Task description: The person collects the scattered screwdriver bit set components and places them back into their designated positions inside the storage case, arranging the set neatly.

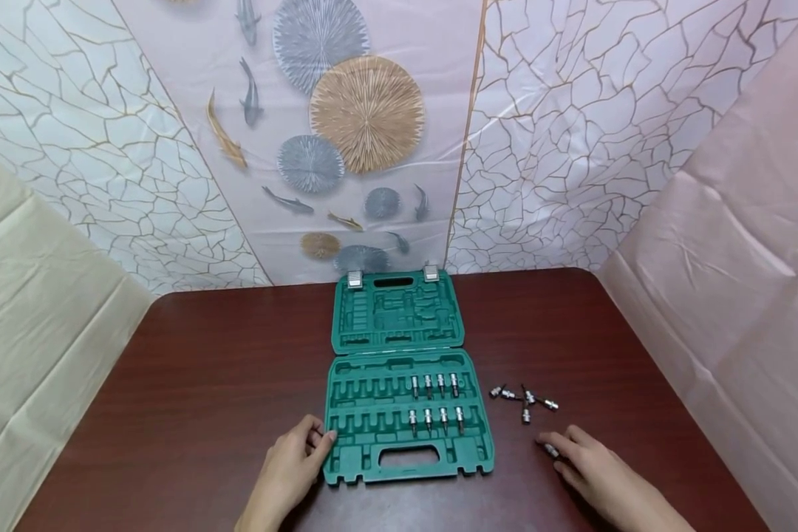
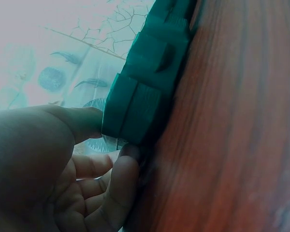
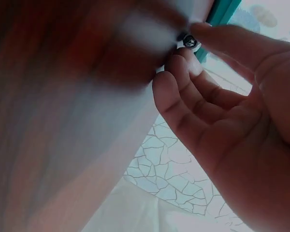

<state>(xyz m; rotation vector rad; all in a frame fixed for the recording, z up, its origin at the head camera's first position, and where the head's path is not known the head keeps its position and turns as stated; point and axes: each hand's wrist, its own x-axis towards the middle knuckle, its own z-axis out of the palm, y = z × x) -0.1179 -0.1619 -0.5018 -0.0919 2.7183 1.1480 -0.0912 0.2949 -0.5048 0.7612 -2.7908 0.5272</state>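
Observation:
A green plastic tool case point(image 1: 349, 458) lies unfolded on the table, with several silver-and-dark bit sockets point(image 1: 428, 419) seated in two rows on the right of its near half. My left hand point(image 1: 291, 465) grips the case's near left edge; in the left wrist view the thumb lies on its rim and fingers are at its underside. Right of the case, my right hand point(image 1: 588, 465) pinches one bit socket point(image 1: 550, 449) between thumb and fingers, low over the table. Its round end shows in the right wrist view point(image 3: 190, 42). Beyond that hand lie several loose bit sockets point(image 1: 526, 415).
The dark red-brown table point(image 1: 226, 355) runs up to a patterned cloth backdrop point(image 1: 539, 148). Pale cloth walls point(image 1: 725, 244) stand at both sides. The case's lid half point(image 1: 399, 310), with moulded recesses and two metal latches, lies flat toward the backdrop.

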